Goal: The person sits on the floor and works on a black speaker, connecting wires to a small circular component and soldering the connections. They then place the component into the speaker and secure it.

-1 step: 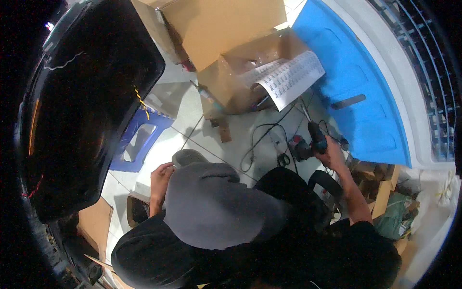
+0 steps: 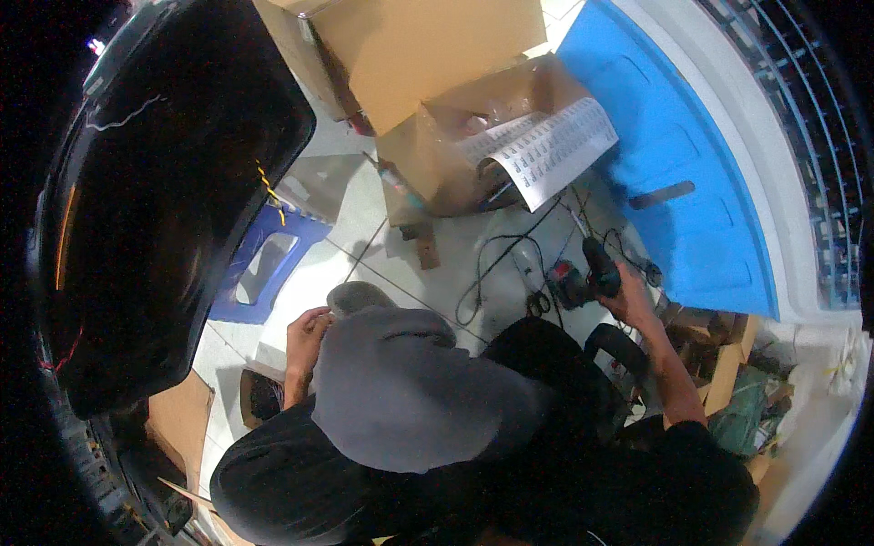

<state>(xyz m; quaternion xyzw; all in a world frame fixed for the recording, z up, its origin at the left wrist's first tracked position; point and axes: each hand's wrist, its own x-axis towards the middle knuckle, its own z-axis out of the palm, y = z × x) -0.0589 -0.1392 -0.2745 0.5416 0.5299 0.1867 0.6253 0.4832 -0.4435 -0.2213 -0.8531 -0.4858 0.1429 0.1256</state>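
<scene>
My right hand (image 2: 628, 298) is closed around a dark-handled tool (image 2: 598, 259) with a thin metal shaft pointing up and away, over the tiled floor. Just left of that tool is a dark lump with red on it (image 2: 568, 280); whether the two are joined, I cannot tell. On the left, my left hand (image 2: 308, 338) has its fingers bent together beside a rounded grey cloth shape (image 2: 410, 391). That cloth hides part of the fingers, so what they hold, if anything, does not show.
Ahead stands an open cardboard box (image 2: 410, 173) with a printed sheet (image 2: 564, 150) across it. Black cables (image 2: 482, 273) loop over the floor. A blue plastic panel (image 2: 674, 173) lies right, a blue-purple stool (image 2: 232, 287) left, beside a large black panel (image 2: 173, 209).
Almost nothing differs. The whole view has shifted very slightly; both hands keep their places and the right one still grips the dark-handled tool.
</scene>
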